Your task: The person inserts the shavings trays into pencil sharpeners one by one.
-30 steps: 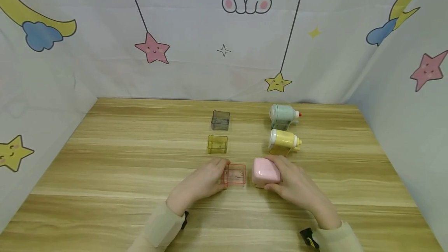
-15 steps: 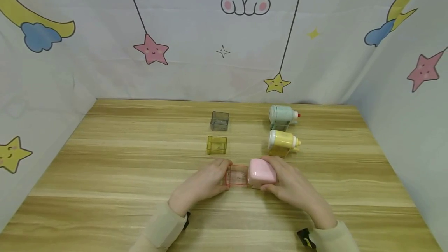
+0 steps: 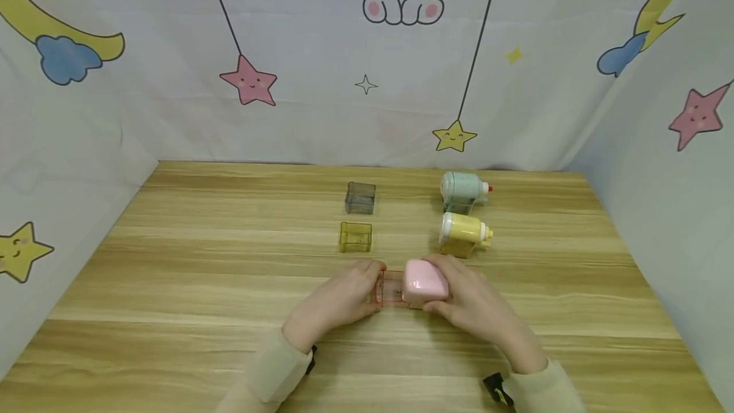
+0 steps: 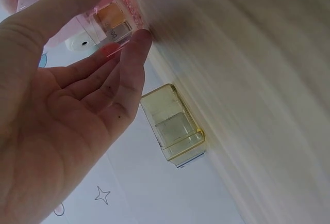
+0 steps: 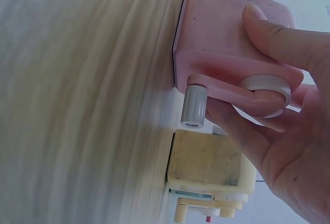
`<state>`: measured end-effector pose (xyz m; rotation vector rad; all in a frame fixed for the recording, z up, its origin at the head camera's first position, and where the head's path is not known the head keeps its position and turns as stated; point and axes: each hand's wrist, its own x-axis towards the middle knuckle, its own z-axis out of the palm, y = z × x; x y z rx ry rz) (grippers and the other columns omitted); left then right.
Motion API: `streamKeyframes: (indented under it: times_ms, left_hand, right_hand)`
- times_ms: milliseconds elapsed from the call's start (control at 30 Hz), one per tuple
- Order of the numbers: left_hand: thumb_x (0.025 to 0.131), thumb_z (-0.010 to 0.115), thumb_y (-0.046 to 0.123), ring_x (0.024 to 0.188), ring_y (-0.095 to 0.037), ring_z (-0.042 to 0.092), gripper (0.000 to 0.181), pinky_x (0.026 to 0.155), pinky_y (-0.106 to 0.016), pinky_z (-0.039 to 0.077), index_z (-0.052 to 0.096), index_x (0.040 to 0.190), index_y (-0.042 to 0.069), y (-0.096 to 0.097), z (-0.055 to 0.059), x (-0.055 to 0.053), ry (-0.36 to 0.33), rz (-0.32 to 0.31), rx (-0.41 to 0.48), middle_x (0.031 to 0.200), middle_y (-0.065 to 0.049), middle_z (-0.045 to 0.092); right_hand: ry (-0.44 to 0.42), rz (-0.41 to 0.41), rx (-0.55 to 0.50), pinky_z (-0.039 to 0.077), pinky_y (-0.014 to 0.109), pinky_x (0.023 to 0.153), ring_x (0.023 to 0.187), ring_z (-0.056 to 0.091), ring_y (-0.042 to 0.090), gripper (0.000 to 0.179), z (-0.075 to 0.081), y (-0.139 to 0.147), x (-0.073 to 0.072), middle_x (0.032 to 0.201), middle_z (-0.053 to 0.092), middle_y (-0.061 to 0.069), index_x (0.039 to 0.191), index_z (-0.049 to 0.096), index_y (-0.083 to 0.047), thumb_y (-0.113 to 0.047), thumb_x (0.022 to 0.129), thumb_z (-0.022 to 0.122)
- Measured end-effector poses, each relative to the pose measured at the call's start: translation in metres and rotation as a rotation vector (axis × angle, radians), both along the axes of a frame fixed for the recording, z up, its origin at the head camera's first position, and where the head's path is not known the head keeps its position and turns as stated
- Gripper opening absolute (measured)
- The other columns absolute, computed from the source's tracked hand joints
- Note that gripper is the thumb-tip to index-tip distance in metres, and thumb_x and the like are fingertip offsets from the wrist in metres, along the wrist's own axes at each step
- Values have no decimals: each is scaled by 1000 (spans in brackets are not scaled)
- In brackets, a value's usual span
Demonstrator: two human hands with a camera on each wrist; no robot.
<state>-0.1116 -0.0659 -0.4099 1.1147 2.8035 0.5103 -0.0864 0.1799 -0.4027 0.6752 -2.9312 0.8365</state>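
My right hand [image 3: 473, 308] grips a pink crank pencil sharpener [image 3: 425, 280] standing on the table, thumb on one side and fingers on the other. Its crank [image 5: 232, 95] with a grey knob faces the right wrist camera. Just left of it, my left hand [image 3: 338, 298] pinches a see-through pink shavings drawer [image 3: 392, 287] between thumb and fingertips. The drawer's right end meets the sharpener's left side and is partly hidden beneath its overhanging top in the head view. A see-through yellow drawer [image 4: 172, 123] lies beyond my left fingers.
Behind the pink sharpener stand a yellow sharpener [image 3: 463, 231] and a pale green one [image 3: 461, 190], cranks to the right. A grey see-through drawer [image 3: 361, 198] sits behind the yellow drawer. Printed cloth walls [image 3: 309, 126] enclose the wooden table [image 3: 201, 260] at the back and sides.
The pink sharpener has shifted left and the pink drawer right. The gap between them has closed, and less of the drawer shows. The other sharpeners and drawers stay put.
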Motion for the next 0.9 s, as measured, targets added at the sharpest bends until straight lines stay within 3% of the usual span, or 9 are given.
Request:
streamKeyframes:
  times_ms: [267, 633, 900]
  left_hand:
    - [80, 77, 22, 101, -25, 63, 56, 89, -35, 56, 53, 124, -3, 3, 0, 0, 5, 0, 0, 112, -13, 64]
    - [80, 77, 19, 108, -24, 62, 57, 94, -35, 55, 50, 127, 1, 9, 2, 0, -56, 4, -4, 119, -12, 62]
    - [79, 77, 21, 103, -20, 62, 56, 92, -33, 55, 51, 126, 3, 9, -1, -3, -37, -17, 18, 114, -9, 62]
  right_hand:
    - [8, 7, -12, 53, 36, 81, 97, 60, 11, 69, 0, -3, 0, 118, 61, -2, 131, 51, -19, -30, 72, 84]
    - [32, 23, -12, 55, 40, 90, 107, 63, 19, 71, -1, -7, 0, 126, 61, 5, 132, 51, -15, -31, 71, 84]
    - [31, 16, -6, 54, 42, 92, 110, 62, 21, 72, -1, -9, 1, 129, 60, 6, 133, 51, -14, -31, 71, 84]
